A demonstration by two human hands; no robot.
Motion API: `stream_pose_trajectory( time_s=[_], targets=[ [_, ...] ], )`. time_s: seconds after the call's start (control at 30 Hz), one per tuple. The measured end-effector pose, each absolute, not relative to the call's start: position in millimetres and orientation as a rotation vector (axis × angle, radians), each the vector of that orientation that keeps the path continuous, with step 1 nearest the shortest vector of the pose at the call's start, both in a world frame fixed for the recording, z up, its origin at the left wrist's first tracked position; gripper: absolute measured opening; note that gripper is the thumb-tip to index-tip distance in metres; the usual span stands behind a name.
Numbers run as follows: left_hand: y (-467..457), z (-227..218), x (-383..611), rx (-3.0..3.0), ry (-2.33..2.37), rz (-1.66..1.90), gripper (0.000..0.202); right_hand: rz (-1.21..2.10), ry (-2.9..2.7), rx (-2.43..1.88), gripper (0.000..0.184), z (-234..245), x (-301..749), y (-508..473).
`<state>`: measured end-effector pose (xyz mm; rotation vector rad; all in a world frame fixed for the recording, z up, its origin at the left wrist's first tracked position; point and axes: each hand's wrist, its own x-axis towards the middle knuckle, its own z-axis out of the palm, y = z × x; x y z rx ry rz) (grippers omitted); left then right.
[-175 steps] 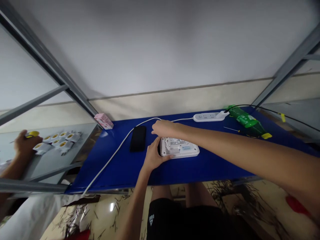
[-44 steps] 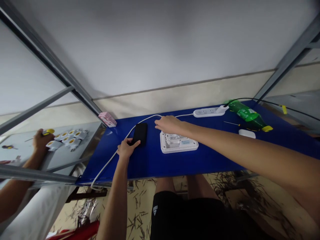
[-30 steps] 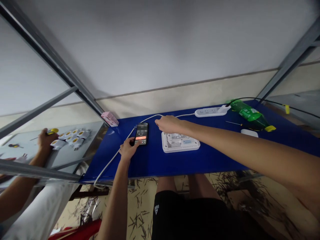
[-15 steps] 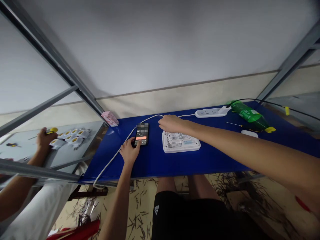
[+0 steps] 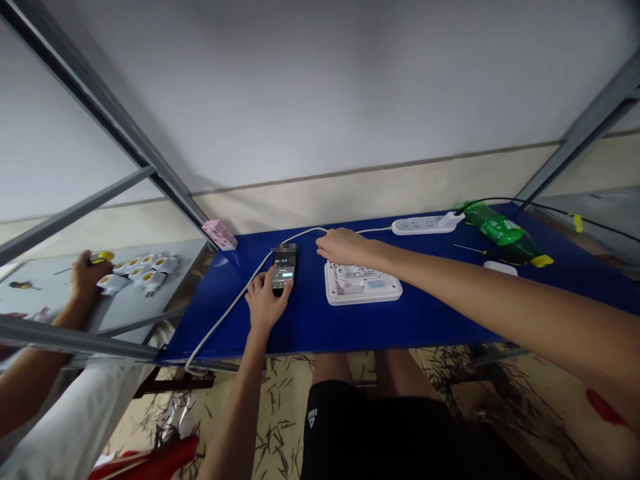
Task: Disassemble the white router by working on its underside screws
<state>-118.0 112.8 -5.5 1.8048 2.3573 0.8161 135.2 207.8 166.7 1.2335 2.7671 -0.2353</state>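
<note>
The left hand lies open and palm down, its fingertips on the lower part of a black smartphone, which sits flat on the blue surface. The phone's lit screen shows digits, and its top strip is blurred. The right hand is also open, fingers lightly curled, just beyond the upper edge of a flat white plastic device with a vented face. Beside that hand runs a white cable from a white power strip. Toward the right end of the surface lie a green plastic bottle and a thin screwdriver. At the upper left, a co-worker's hand grips a yellow-handled tool above white lamp holders on a separate grey table.
</note>
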Motion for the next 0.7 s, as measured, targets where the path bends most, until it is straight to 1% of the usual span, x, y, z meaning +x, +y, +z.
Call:
stream_pose_trajectory(
  time_s=[0.03,0.2,0.3,0.37,0.5,0.57,0.7],
  targets=[
    [113,-8,-119,1.845,2.35,0.818,0.069,-0.234,2.759,1.235,0.032,167,135,207],
    [114,-20,-125,2.016,2.285,0.911,0.052,-0.216,2.774,1.216,0.029,171,132,205],
    [114,-24,-127,2.092,2.234,0.95,0.041,-0.212,2.737,1.236,0.037,174,132,204],
    [114,-24,-127,2.096,2.225,0.988,0.038,-0.223,2.717,1.245,0.037,174,132,204],
    [112,-21,-122,2.028,2.238,1.133,0.046,-0.233,2.782,1.219,0.028,170,134,204],
    [110,-18,-120,1.985,2.255,1.115,0.052,-0.222,2.812,1.209,0.025,167,135,205],
    [108,-10,-116,1.949,2.285,0.955,0.06,-0.223,2.765,1.229,0.034,166,133,208]
  ],
)
